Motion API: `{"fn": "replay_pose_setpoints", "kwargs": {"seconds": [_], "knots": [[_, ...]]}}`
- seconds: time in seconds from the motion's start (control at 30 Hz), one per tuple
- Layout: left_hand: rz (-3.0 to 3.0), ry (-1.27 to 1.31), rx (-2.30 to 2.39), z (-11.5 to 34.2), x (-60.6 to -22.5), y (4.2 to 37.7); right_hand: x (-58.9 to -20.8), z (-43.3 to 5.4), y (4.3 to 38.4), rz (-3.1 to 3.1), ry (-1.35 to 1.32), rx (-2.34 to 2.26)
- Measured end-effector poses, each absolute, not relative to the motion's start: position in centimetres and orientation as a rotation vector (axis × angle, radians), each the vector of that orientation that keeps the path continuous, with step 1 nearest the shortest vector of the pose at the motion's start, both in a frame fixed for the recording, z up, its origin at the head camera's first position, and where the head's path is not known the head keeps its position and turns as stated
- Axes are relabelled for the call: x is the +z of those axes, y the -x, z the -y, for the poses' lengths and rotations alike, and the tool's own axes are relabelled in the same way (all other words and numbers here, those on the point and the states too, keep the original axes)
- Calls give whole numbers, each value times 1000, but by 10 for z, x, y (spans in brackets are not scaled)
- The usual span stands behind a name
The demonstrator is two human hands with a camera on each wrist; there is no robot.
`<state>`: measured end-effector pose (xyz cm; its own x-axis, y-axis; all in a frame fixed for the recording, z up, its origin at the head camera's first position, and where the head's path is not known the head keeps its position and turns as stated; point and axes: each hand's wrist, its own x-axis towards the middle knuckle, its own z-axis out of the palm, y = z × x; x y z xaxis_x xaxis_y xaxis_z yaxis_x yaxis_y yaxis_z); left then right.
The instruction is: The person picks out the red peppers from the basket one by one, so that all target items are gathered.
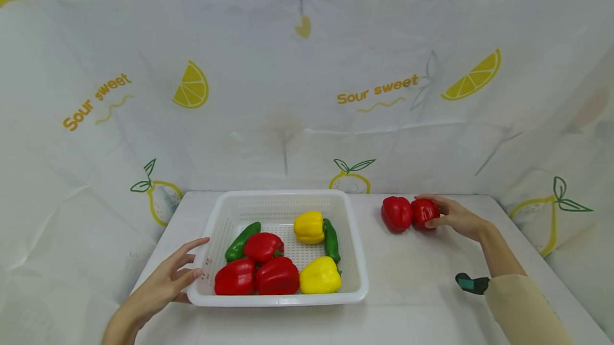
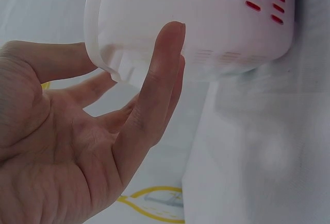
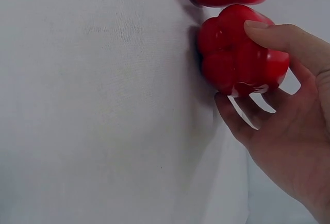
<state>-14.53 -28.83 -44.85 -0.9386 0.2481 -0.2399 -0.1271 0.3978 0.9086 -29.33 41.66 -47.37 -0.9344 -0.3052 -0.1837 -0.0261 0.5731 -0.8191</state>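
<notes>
At the back right of the table, my right hand (image 1: 455, 218) grips a red bell pepper (image 1: 424, 214), thumb on one side and fingers around the other. Another red bell pepper (image 1: 397, 214) lies just left of it. In the right wrist view the gripped bell pepper (image 3: 237, 54) shows its lobed end. My left hand (image 1: 165, 281) is at the left side of a white plastic basket (image 1: 357, 259), fingers spread and loosely bent beside its wall. The left wrist view shows the thumb right at the basket's rim (image 2: 93, 28).
Inside the basket are red bell peppers (image 1: 277, 277), yellow bell peppers (image 1: 320, 275) and long green peppers (image 1: 242, 241). A white cloth with lemon prints (image 1: 288, 94) hangs behind the white table (image 1: 408, 275). A dark and teal strap piece (image 1: 472, 283) sticks out near my right sleeve.
</notes>
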Motion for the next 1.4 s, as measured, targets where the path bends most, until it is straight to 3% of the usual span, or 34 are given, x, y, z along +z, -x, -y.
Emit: {"fn": "replay_pose_setpoints", "kwargs": {"seconds": [0.7,1.4], "knots": [[-2338,-71,1534,287,-446,146,-430,-408,294,-2634,453,-1246],[-2352,-23,1516,284,-446,146,-378,-334,286,-2600,655,-1250]]}}
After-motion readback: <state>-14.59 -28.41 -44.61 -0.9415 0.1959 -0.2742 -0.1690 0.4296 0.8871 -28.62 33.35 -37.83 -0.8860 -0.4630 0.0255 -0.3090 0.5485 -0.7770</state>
